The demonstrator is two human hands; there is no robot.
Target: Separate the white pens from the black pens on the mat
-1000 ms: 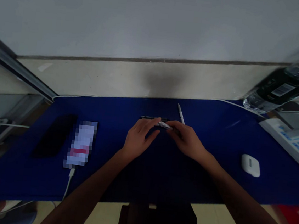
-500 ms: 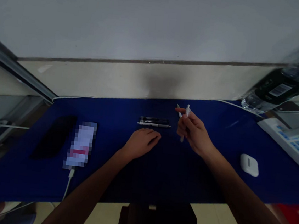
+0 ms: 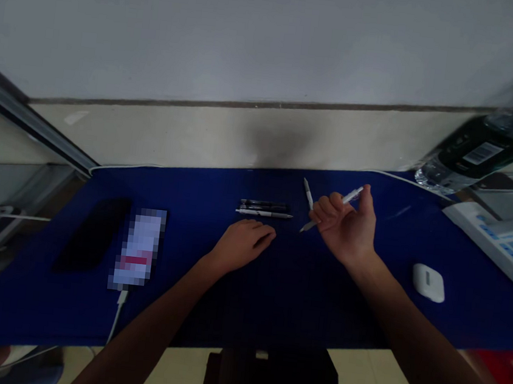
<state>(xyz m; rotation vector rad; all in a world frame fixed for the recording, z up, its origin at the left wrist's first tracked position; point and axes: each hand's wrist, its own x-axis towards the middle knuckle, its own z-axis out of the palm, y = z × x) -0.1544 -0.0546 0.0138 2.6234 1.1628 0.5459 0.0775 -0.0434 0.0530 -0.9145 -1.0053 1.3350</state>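
Observation:
My right hand is turned palm up above the table, its fingers curled round a white pen. The pen slants, with its upper end near my thumb and its grey lower end sticking out below my fingers. Just behind that hand a second white pen lies on the blue tabletop, partly hidden by my fingers. My left hand rests palm down on the table, loosely open and holding nothing. Beyond its fingertips lie a white and grey pen and dark pens, side by side.
On the left are a lit phone with a charging cable and a dark flat object. To the right sit a white earbud case, a power strip and a plastic bottle. A wall borders the back.
My right hand has rotated palm up and shifted slightly right, tilting the pen from near upright to a slant. My left hand has stayed in place.

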